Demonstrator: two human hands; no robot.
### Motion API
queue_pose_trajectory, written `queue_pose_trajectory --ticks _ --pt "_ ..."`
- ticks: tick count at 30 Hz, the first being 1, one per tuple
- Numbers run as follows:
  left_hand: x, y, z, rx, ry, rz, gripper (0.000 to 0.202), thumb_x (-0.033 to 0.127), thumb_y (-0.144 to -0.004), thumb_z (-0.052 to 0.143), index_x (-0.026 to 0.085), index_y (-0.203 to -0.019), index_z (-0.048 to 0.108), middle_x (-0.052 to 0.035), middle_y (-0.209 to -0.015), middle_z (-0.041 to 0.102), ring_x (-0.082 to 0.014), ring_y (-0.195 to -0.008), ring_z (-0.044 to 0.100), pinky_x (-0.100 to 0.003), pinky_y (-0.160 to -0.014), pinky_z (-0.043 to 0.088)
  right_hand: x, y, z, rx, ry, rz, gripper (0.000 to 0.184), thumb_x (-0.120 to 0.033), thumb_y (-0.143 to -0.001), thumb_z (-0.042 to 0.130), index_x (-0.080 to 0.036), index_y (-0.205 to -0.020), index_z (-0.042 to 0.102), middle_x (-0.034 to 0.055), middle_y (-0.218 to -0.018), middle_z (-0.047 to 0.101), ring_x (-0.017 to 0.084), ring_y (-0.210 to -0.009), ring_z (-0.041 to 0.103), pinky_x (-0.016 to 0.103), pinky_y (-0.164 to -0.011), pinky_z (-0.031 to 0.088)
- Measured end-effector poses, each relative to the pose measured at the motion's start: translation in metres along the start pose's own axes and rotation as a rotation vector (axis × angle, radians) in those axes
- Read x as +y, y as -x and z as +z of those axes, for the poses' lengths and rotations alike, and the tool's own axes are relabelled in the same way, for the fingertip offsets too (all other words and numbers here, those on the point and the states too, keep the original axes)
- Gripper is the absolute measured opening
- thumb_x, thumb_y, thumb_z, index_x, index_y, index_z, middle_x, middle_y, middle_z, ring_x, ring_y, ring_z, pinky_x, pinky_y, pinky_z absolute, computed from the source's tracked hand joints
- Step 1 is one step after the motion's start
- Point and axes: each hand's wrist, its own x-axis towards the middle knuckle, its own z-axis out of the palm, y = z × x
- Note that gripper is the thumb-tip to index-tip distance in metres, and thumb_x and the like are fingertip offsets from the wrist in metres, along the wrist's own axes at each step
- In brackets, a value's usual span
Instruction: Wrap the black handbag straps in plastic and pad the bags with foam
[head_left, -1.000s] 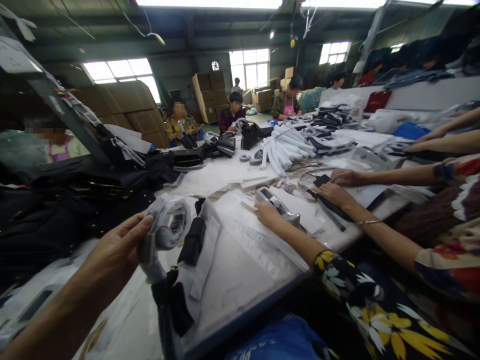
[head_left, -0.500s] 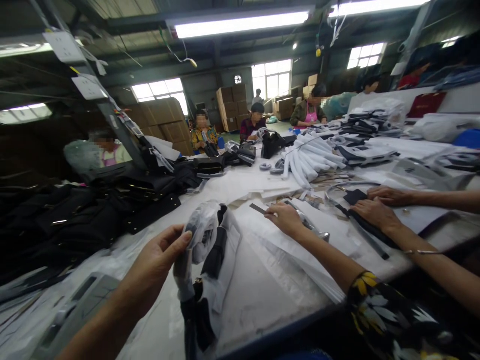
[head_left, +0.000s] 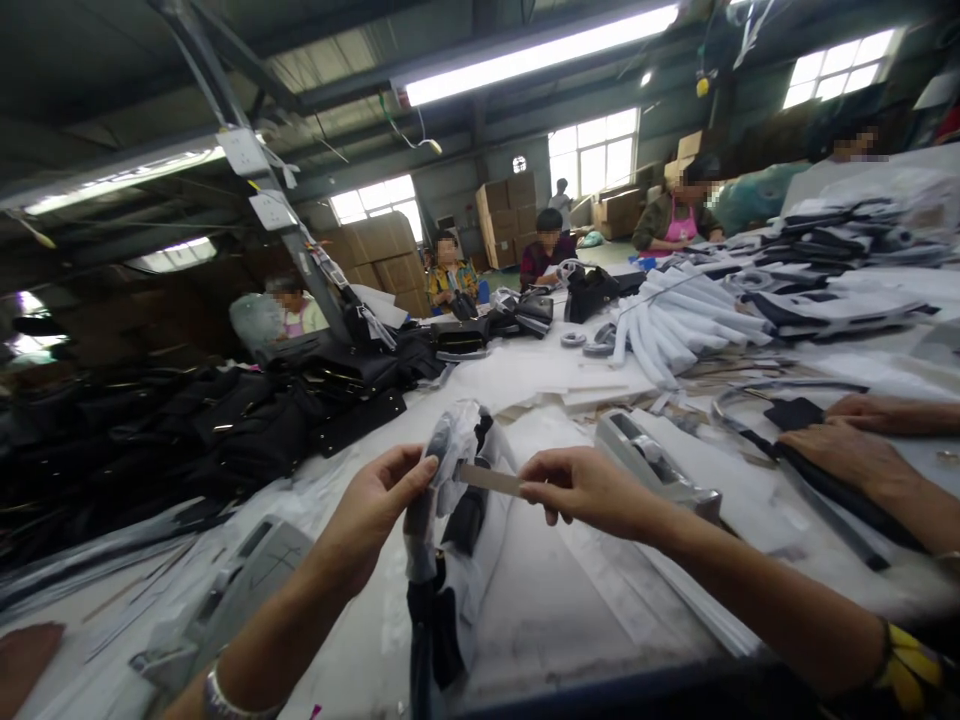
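My left hand (head_left: 390, 495) pinches a bag handle (head_left: 420, 535) wrapped in clear plastic film, thumb pressed on the wrap. The handle stands upright above the table. Behind it is a black bag part (head_left: 465, 520) with white wrapping along one side. My right hand (head_left: 574, 485) holds one end of a short strip of tape (head_left: 491, 480) between thumb and fingers. The strip's far end meets the plastic wrap beside my left thumb; whether it sticks there I cannot tell. Just behind my right hand is a grey tape dispenser (head_left: 637, 450).
A second tape dispenser (head_left: 232, 590) lies by my left forearm. Black bags (head_left: 225, 430) pile up at left. Across the table is a bundle of white rolls (head_left: 675, 320). A co-worker's hands (head_left: 847, 450) rest on a black strap at right; other people sit beyond.
My right hand has moved left with the tape strip, bringing it from open air to the wrapped handle. My left hand keeps its grip. The view has shifted left.
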Motion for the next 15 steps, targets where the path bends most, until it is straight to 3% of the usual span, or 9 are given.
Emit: queue_pose_trajectory --ticks 4,7,11,15 --pt "0.004 0.003 0.004 0.017 -0.062 0.009 0.042 0.05 -0.082 0.072 0.019 -0.109 0.071 -0.0059 -0.105 0.074 -0.0225 -0.097 0.064 -0.028 -0.084 0.046 0.002 -0.016 0.015 0.061 0.02 -0.021 0.026 -0.041 -0.082 0.069 -0.016 -0.081 0.071 -0.0004 -0.059 0.065 0.012 -0.053 0.061 0.021 -0.05 0.044" --pt "0.006 0.007 0.009 -0.011 -0.079 0.022 0.042 0.049 -0.081 0.073 0.018 -0.108 0.07 -0.0068 -0.103 0.074 -0.0246 -0.098 0.065 -0.031 -0.085 0.048 -0.001 -0.032 0.03 0.043 -0.126 -0.062 0.029 -0.044 -0.08 0.072 -0.015 -0.081 0.072 -0.0004 -0.063 0.065 0.011 -0.055 0.059 0.021 -0.052 0.043" --pt "0.007 0.011 0.011 -0.054 -0.064 0.059 0.04 0.044 -0.084 0.071 0.018 -0.114 0.067 -0.0065 -0.103 0.074 -0.022 -0.091 0.067 -0.031 -0.084 0.049 -0.015 -0.041 0.043 -0.116 -0.471 -0.069 0.029 -0.041 -0.078 0.075 -0.015 -0.089 0.076 -0.001 -0.069 0.064 0.01 -0.062 0.055 0.021 -0.06 0.042" --pt "0.008 0.013 0.007 -0.051 -0.085 0.074 0.038 0.045 -0.086 0.069 0.017 -0.111 0.066 -0.0063 -0.103 0.073 -0.0203 -0.088 0.067 -0.03 -0.081 0.048 -0.028 -0.036 0.041 -0.236 -0.696 0.064 0.032 -0.041 -0.075 0.079 -0.013 -0.09 0.077 0.0041 -0.086 0.069 0.015 -0.081 0.06 0.025 -0.077 0.045"
